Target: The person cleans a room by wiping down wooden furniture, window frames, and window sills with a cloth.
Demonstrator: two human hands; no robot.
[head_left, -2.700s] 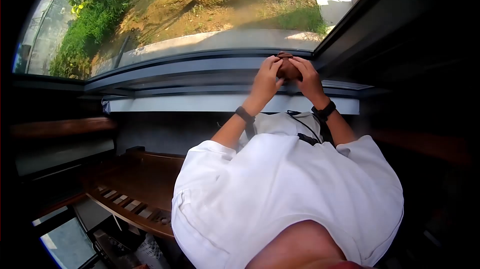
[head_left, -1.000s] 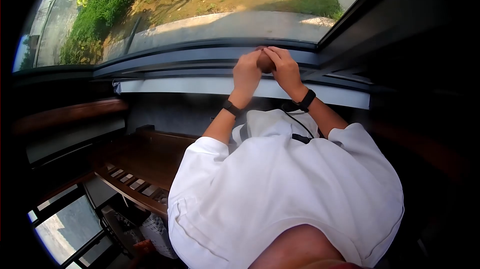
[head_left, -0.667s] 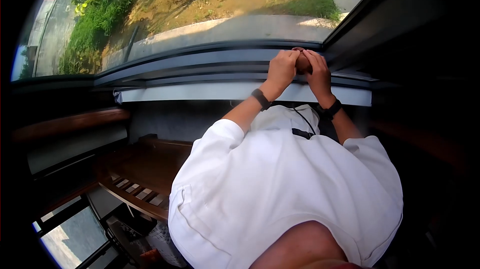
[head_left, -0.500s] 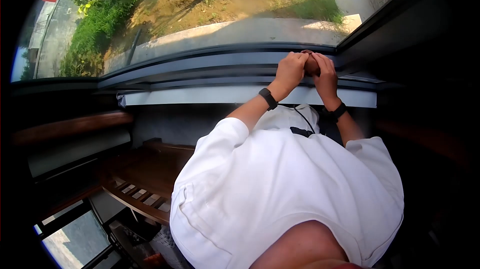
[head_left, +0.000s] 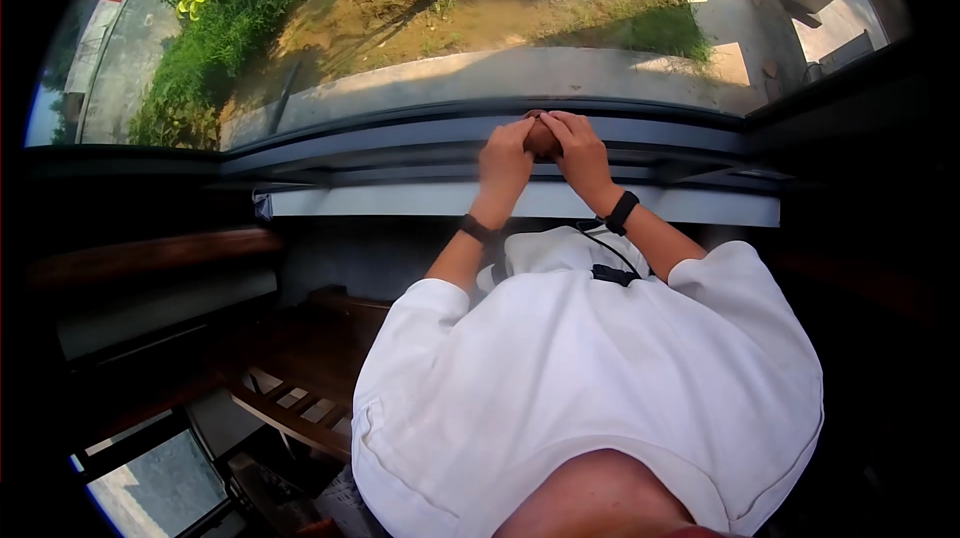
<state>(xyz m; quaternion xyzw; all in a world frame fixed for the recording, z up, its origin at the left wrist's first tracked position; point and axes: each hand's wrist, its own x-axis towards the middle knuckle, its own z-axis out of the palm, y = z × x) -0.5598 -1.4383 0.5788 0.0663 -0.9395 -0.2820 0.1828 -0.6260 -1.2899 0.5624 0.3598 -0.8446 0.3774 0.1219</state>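
Your left hand [head_left: 506, 154] and right hand [head_left: 583, 154] were clamped on opposite sides of the brown object [head_left: 543, 141], neither nearer, before the window frame [head_left: 400, 136]; its long axis could not be determined.

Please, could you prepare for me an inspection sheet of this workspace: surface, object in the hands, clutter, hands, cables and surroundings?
Surface: white ledge along the window frame.
Job's things: one brown object, partly covered by fingers; its exact kind is unclear.
Clutter: dim things at lower left, too dark to name.
Hands: left hand and right hand both hold the brown object, one from each side.
Cables: one black cable near the waist.
Surroundings: garden outside; slatted wooden furniture at left.
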